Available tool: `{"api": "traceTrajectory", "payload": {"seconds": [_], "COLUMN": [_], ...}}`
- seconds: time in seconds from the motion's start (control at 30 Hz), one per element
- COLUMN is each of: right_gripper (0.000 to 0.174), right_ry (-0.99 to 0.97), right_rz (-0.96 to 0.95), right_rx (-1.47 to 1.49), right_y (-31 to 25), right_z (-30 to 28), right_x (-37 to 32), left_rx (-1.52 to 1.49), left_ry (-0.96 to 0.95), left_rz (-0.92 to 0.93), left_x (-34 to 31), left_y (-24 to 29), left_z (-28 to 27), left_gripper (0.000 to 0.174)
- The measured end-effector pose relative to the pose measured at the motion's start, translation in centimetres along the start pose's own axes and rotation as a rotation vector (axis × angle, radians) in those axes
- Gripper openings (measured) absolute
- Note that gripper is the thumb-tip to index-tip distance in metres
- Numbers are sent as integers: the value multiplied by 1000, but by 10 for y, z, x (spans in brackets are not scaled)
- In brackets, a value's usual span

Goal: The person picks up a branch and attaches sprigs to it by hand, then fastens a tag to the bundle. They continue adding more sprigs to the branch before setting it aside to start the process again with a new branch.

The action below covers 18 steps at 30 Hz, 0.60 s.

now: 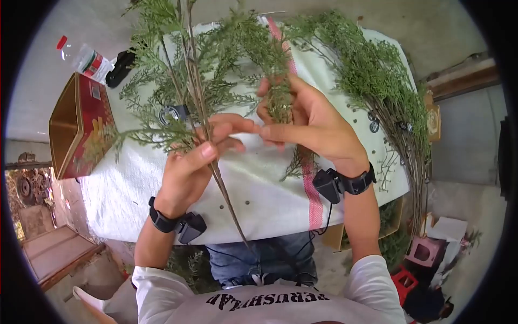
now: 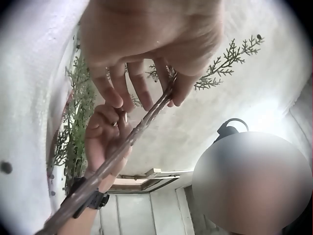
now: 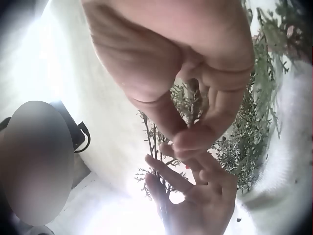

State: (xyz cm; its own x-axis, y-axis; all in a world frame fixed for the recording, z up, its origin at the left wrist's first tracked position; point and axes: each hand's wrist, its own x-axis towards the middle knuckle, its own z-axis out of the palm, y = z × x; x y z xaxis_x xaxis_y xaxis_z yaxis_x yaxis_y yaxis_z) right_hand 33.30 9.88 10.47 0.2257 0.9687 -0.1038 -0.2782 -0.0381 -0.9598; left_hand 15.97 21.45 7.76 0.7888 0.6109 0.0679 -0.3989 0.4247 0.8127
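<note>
In the head view, the left hand (image 1: 189,173) holds a bundle of long brown stems (image 1: 198,92) between thumb and fingers, with green sprigs fanning out above. The left wrist view shows the stem (image 2: 132,139) running diagonally through the left hand (image 2: 151,44). Close beside it, the right hand (image 1: 318,127) has its fingers curled round a green sprig (image 1: 279,100), its thumb and fingertips meeting the left fingertips. In the right wrist view, thumb and forefinger of the right hand (image 3: 181,73) come together, and greenery shows behind them.
A white cloth (image 1: 253,216) with a red stripe covers the table. On the right lies a large pile of green branches (image 1: 377,81). A red box (image 1: 81,127), a bottle (image 1: 86,60) and a black object (image 1: 121,68) are at the left. A metal ring-like item (image 1: 172,114) lies behind the stems.
</note>
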Motion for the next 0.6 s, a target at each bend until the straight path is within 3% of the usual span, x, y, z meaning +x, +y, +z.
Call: {"api": "traceTrajectory", "payload": {"seconds": [0.03,0.1,0.2,0.27,0.33,0.5,0.6], "right_gripper": [62,60,55,51,50,46,42], "right_ry": [-5,35,103,261,255,241,226], "right_rz": [84,80,33,-339,-358,-367,-349], "right_rx": [-20,-5,44,66,124,186,83], "right_y": [-2,-8,-8,8,8,8,9], "right_z": [3,3,-5,-12,1,17,21], "right_x": [-3,-5,-4,-3,2,0,0], "left_rx": [-26,-48,35,103,197,349,154], "left_ry": [10,35,-197,-169,-144,-122,-78], "left_rz": [-13,-14,-161,-184,-274,-244,-329], "left_x": [-2,-3,-5,-8,-10,-8,-10], "left_y": [2,3,18,26,26,20,16], "left_z": [2,-4,-26,-22,-13,-9,-12], "left_gripper": [44,43,39,40,42,42,28]}}
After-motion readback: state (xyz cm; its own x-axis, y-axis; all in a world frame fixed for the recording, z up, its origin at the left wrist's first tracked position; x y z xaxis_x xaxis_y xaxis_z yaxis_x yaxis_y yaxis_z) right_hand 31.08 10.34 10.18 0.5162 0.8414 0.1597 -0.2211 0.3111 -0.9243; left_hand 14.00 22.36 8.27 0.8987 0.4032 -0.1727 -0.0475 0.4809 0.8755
